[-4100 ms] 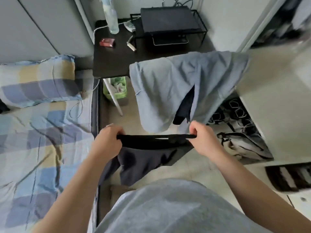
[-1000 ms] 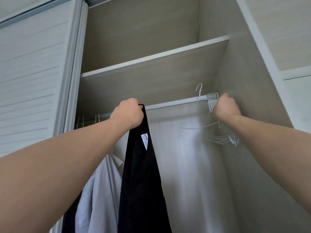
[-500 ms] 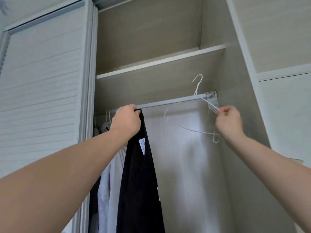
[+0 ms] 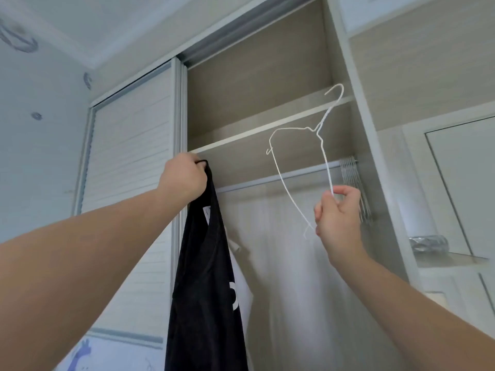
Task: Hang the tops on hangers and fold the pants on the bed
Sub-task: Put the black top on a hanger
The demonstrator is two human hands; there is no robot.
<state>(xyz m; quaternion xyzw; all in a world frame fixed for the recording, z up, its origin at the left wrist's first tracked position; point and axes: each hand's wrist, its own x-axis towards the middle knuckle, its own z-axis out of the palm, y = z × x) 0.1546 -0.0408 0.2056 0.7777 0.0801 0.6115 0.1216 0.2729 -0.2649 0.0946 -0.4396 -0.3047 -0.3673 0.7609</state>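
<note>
The black top [image 4: 206, 277] hangs straight down, long axis vertical, at the left edge of the open wardrobe [image 4: 128, 162]. It is bunched at its upper end in the left hand [image 4: 184, 178], whose fingers are curled tight round the fabric just under the left end of the shelf [image 4: 267, 127]. A white garment [image 4: 241, 277] shows just behind the top. To its right, with a clear gap between, the right hand [image 4: 338, 210] pinches 1 white wire hanger [image 4: 318, 130] by a shoulder wire near the corner. The hanger is free of the rail [image 4: 267, 179] and tilted steeply, its hook up near the shelf's front edge and its other shoulder turned left toward the top. The 2 hands are apart, the left a little higher. The hanger's free shoulder probably has to travel left and down into the neck opening, which the left fist hides. Spare hangers [image 4: 348, 170] crowd the rail's right end.
</note>
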